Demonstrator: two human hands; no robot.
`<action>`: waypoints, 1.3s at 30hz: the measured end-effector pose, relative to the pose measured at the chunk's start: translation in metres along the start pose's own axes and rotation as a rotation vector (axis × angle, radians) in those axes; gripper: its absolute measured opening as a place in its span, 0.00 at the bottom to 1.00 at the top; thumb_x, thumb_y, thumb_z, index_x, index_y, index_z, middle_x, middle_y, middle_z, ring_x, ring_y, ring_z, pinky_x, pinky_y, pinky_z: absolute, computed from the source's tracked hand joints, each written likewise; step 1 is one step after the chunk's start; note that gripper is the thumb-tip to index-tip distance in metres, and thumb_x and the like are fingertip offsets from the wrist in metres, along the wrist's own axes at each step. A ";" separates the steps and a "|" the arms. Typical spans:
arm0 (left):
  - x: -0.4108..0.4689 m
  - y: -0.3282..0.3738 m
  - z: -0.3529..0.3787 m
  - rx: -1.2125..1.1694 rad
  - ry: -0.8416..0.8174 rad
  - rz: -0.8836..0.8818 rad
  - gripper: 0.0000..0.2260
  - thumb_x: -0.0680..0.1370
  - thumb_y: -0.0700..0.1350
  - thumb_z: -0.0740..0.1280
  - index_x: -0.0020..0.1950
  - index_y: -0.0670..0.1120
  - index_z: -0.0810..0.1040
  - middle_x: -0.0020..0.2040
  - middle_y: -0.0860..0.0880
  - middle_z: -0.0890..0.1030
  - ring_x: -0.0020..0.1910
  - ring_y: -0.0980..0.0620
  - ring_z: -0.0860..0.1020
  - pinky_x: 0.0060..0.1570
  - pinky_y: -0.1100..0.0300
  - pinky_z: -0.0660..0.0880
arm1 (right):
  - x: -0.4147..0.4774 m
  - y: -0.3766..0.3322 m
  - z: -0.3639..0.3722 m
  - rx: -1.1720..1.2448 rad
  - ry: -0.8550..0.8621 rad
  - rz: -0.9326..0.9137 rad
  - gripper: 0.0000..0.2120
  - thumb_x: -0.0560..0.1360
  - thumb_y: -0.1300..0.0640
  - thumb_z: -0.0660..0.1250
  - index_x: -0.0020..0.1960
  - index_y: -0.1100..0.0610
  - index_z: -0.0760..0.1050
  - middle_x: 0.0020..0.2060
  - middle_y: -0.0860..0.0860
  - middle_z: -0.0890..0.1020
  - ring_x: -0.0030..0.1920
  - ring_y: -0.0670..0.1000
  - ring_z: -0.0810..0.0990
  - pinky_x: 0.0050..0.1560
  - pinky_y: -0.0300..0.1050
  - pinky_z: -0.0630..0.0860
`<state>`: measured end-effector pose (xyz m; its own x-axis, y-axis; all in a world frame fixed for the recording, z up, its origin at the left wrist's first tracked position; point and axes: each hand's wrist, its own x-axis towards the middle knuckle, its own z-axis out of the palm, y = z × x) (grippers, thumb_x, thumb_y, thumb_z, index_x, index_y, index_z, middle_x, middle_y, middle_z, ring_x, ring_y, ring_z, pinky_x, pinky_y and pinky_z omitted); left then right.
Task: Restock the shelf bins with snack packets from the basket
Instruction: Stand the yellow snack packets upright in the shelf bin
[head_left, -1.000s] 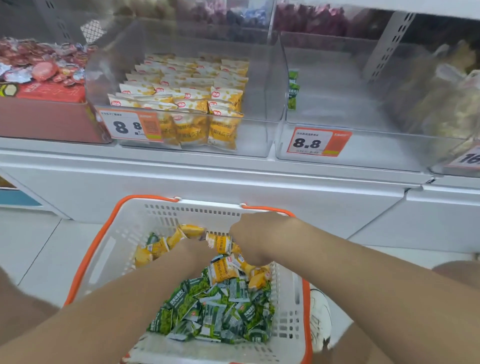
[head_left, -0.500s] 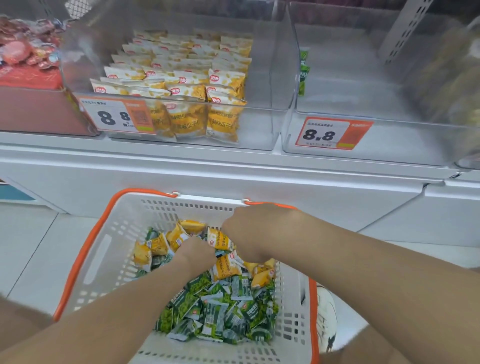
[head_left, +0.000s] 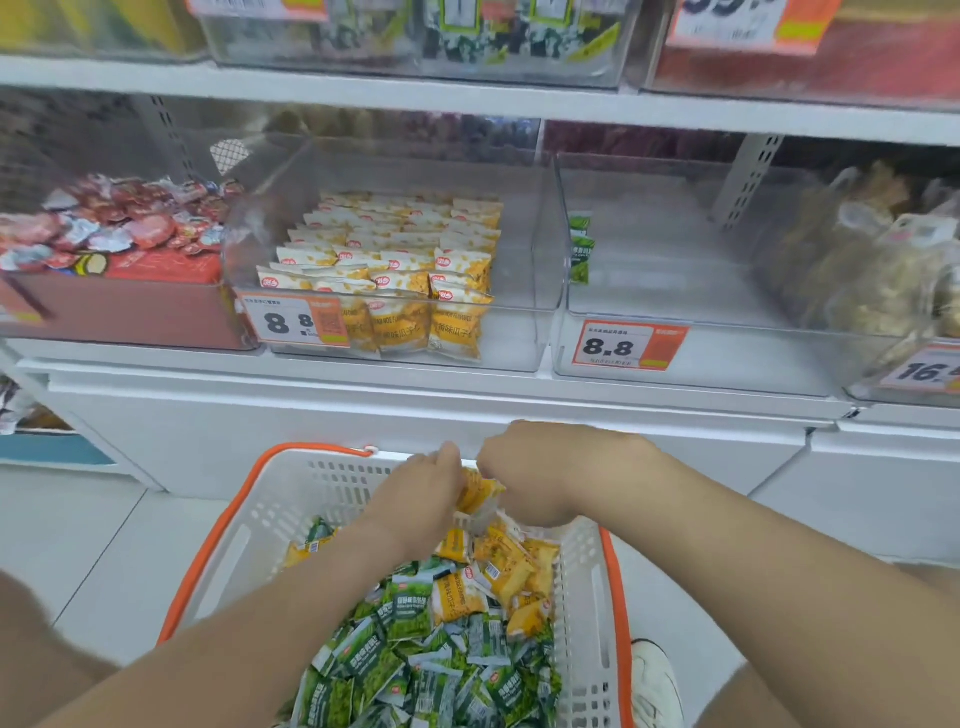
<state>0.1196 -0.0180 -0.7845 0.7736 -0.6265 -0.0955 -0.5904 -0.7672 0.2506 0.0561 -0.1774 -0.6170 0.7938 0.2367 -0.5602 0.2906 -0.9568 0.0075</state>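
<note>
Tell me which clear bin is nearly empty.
The bin right of the yellow packets: only a few green packets at its left wall; others are stocked.

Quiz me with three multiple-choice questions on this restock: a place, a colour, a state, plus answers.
1. The near-empty bin's green packets stand: A. against its right wall B. against its left wall C. spread across its floor
2. The basket's rim is: A. blue B. orange C. black
3. The left hand and right hand are: A. gripping yellow packets B. empty C. on the shelf
Answers: B, they line that wall; B, the edge shows orange; A, packets bunch between both hands.
</note>
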 end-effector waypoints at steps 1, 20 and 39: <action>0.000 0.008 -0.010 -0.163 0.052 -0.021 0.05 0.86 0.43 0.58 0.52 0.47 0.63 0.44 0.45 0.76 0.42 0.43 0.75 0.40 0.43 0.71 | -0.004 0.002 -0.002 -0.003 0.029 0.026 0.03 0.82 0.58 0.63 0.55 0.54 0.71 0.50 0.53 0.73 0.46 0.56 0.78 0.42 0.50 0.78; -0.005 0.076 -0.184 -1.506 0.330 -0.136 0.09 0.81 0.33 0.68 0.61 0.37 0.81 0.56 0.35 0.85 0.55 0.40 0.86 0.57 0.49 0.83 | -0.039 0.048 -0.060 0.776 0.711 0.147 0.15 0.71 0.49 0.81 0.49 0.53 0.77 0.42 0.51 0.84 0.43 0.53 0.84 0.45 0.52 0.82; 0.051 0.015 -0.224 -0.076 0.433 0.047 0.13 0.81 0.47 0.69 0.65 0.50 0.78 0.63 0.50 0.77 0.64 0.49 0.75 0.63 0.53 0.71 | 0.001 0.060 -0.090 0.809 1.198 0.244 0.10 0.73 0.52 0.74 0.54 0.48 0.81 0.44 0.41 0.81 0.55 0.54 0.73 0.48 0.43 0.63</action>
<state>0.2013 -0.0308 -0.5701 0.7808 -0.5327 0.3266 -0.6214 -0.7165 0.3170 0.1229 -0.2197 -0.5426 0.8552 -0.3322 0.3978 0.0350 -0.7287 -0.6839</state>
